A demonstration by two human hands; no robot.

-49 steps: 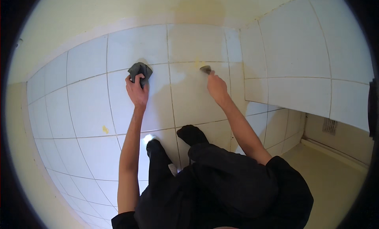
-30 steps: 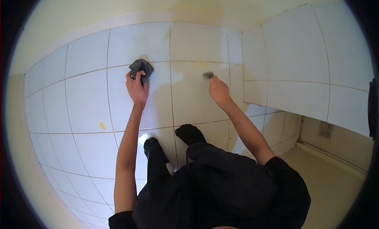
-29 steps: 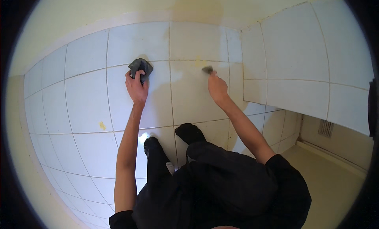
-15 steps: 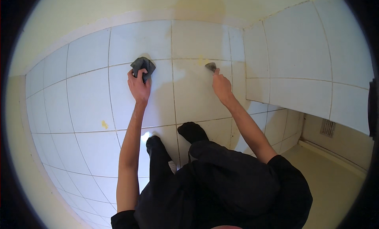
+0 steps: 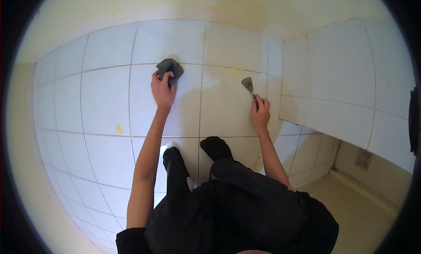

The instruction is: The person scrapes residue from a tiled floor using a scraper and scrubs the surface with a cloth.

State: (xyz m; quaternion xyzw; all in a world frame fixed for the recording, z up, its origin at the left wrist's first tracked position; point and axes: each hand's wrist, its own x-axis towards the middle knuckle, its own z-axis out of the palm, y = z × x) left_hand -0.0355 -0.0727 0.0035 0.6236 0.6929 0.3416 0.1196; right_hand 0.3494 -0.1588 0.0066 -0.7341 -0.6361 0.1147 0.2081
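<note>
The left hand (image 5: 162, 89) was up on the white tiled wall (image 5: 105, 100), fingers curled tight round a dark grey cloth (image 5: 169, 70), which was pressed flat against the tile right on a horizontal grout line, just left of the vertical grout line running down the middle of the wall. Over on the other side, the right hand (image 5: 260, 115) had its fingers wrapped closed round the handle of a small scraper (image 5: 249, 88); the blade pointed up and to the left, its tip against the tile near the inner corner where the side wall (image 5: 346, 78) met this one. A yellowish smear (image 5: 237, 71) sat on the tile just above and left of the blade, apart from it. Another small yellow spot (image 5: 119, 128) showed lower down toward the wall's left part, well apart from both hands. Both bare forearms reached up from the lower edge, and below them were the person's dark trousers (image 5: 245, 206) and two dark-socked feet (image 5: 215, 148) planted close to the foot of the wall. A pale floor (image 5: 368, 214) ran off to the lower right, with a small vent grille (image 5: 363, 158) low on the side wall
</note>
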